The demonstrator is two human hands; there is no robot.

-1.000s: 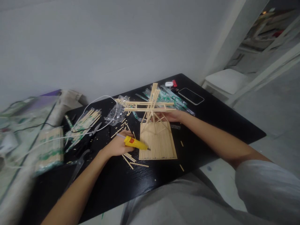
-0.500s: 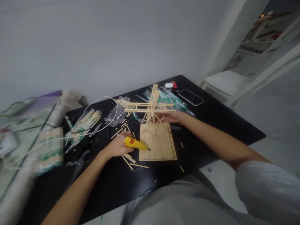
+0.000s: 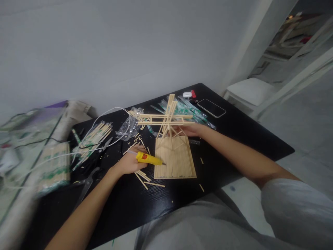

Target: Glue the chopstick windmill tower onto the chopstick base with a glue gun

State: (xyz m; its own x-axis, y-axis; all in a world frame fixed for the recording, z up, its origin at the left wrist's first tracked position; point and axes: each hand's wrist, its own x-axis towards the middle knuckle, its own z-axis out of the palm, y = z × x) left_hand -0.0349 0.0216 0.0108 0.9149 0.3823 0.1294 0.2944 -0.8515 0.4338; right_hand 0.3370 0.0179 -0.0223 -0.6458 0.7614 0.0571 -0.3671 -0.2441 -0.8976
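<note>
Into the head view, reading the clock from the middle of the flat stick base (image 3: 177, 165), lying there on the black table (image 3: 247, 133). Up at twelve o'clock, rising from the far part of that base: the stick frame (image 3: 166, 122), with crossed arms above and slanting legs below. Over to nine o'clock, gripping the yellow glue gun (image 3: 149, 158) in the left hand (image 3: 130, 162), with fingers curled round it! Pointing its dark nozzle just past three o'clock, over the near half of the base; touching or slightly above, cannot tell. Round to one o'clock, reaching in behind the frame with the right hand (image 3: 189, 130); pinching or merely resting, cannot tell, with fingertips hidden behind sticks. Down between seven and eight, spotting loose sticks (image 3: 154, 184). Just past nine, well apart, scissors (image 3: 106, 143). Farther out at one o'clock, a phone (image 3: 211, 108).
</note>
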